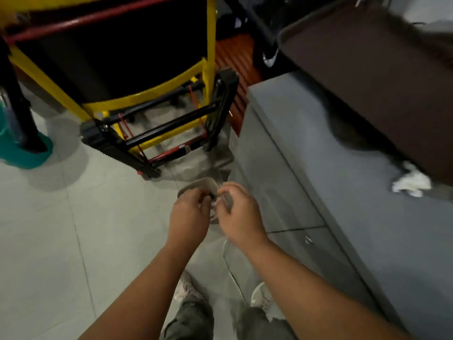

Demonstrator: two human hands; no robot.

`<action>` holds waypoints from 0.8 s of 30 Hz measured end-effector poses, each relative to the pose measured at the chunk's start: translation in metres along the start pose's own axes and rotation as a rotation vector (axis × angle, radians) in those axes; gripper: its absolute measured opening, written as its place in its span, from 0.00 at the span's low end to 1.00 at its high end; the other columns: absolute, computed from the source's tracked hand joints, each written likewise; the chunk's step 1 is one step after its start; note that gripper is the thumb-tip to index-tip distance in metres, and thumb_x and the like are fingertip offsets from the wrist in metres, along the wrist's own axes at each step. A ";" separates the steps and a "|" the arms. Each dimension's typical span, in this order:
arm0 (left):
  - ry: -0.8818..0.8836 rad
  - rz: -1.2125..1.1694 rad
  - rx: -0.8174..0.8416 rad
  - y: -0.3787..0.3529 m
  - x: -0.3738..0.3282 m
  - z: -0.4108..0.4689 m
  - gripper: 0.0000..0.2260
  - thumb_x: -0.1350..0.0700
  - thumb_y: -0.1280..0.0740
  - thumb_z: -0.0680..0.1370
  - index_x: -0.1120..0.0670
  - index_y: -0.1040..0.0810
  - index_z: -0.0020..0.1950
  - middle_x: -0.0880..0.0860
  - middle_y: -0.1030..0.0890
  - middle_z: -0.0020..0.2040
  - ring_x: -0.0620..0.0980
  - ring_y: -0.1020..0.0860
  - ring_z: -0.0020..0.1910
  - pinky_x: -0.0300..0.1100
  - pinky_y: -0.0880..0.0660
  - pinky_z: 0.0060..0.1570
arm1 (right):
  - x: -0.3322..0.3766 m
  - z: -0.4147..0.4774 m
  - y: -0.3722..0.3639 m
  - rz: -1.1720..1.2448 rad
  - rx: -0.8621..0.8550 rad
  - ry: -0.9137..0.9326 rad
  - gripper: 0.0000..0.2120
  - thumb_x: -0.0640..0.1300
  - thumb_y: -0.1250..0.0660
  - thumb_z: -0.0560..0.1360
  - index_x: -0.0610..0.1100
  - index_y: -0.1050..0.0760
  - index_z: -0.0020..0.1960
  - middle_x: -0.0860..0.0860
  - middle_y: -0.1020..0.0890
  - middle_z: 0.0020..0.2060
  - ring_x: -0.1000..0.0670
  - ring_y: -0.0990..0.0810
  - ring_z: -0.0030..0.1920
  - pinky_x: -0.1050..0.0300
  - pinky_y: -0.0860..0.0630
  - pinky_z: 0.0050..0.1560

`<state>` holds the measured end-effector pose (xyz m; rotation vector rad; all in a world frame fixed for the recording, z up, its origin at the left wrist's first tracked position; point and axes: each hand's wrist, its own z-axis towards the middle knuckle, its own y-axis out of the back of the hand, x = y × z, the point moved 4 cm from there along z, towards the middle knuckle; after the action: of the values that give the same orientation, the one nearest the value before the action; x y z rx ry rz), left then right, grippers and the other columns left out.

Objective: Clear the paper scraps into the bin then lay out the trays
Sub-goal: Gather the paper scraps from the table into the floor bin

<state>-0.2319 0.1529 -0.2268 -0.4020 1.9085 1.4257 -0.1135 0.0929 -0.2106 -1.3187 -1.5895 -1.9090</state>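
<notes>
My left hand (188, 217) and my right hand (241, 213) are close together over the tiled floor, fingers curled inward. Between them shows a small pale paper scrap (213, 207), pinched by the left fingers. Just beyond the fingers is a blurred, greyish translucent bin (199, 184). My right fingers grip its near rim. Whether it is a rigid bin or a bag I cannot tell. A crumpled white paper scrap (411, 184) lies on the grey counter (318, 133) at the right. A dark brown tray (367, 69) rests on that counter, farther back.
A yellow and black folding trolley (157, 123) carrying a dark barrel stands straight ahead on the floor. A teal bucket (24, 153) sits at the left edge. My shoes and trouser legs (196, 315) show below the arms. A red-brown slatted mat (232, 60) lies behind the trolley.
</notes>
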 end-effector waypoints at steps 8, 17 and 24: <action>-0.273 0.014 -0.056 0.073 -0.185 -0.069 0.12 0.52 0.35 0.80 0.51 0.22 0.63 0.48 0.19 0.57 0.47 0.21 0.55 0.49 0.22 0.55 | 0.097 -0.074 0.184 -0.007 -0.184 0.146 0.10 0.43 0.36 0.76 0.44 0.24 0.56 0.50 0.23 0.59 0.54 0.27 0.62 0.66 0.33 0.63; -0.543 0.111 0.078 0.020 -0.322 -0.120 0.13 0.55 0.33 0.79 0.52 0.22 0.64 0.50 0.20 0.59 0.50 0.23 0.59 0.45 0.26 0.60 | 0.046 -0.137 0.328 -0.099 -0.386 0.059 0.09 0.41 0.35 0.76 0.44 0.25 0.56 0.50 0.23 0.55 0.52 0.25 0.57 0.58 0.27 0.60; -0.712 0.211 0.335 -0.063 -0.367 -0.160 0.15 0.51 0.32 0.79 0.50 0.24 0.65 0.48 0.23 0.63 0.48 0.26 0.62 0.37 0.32 0.58 | -0.021 -0.195 0.381 -0.207 -0.498 -0.160 0.09 0.41 0.35 0.75 0.47 0.26 0.56 0.53 0.23 0.53 0.54 0.25 0.55 0.59 0.27 0.56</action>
<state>0.0081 -0.0766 0.0066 0.4305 1.5646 1.1280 0.0921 -0.2122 0.0086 -1.5800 -1.4173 -2.5001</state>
